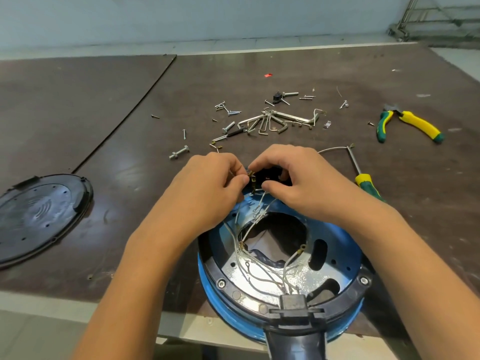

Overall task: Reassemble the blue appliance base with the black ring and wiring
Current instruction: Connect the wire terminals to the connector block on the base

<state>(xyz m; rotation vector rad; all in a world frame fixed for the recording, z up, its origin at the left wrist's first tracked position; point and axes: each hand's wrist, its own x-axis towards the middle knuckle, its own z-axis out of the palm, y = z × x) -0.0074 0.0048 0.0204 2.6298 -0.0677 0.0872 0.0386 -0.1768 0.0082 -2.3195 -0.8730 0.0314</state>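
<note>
- Blue appliance base (346,257), round with a glossy metal floor, is set at the near edge of the dark brown table (130,126).
- Black ring (210,263) is seated inside its rim; thin white wiring (249,266) is looped across the floor.
- A brass terminal (252,178) is pinched by the left hand (207,185); a small black part (266,178) is gripped by the curled right hand (298,183).
- Steel screws and hex keys (270,120) are scattered beyond.

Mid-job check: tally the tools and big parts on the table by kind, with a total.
Pliers: 1
Screwdriver: 1
Hex-key set: 1
Black round cover: 1
Blue base: 1
Total: 5
Loose screws and bolts: too many and too small to count surely.
</note>
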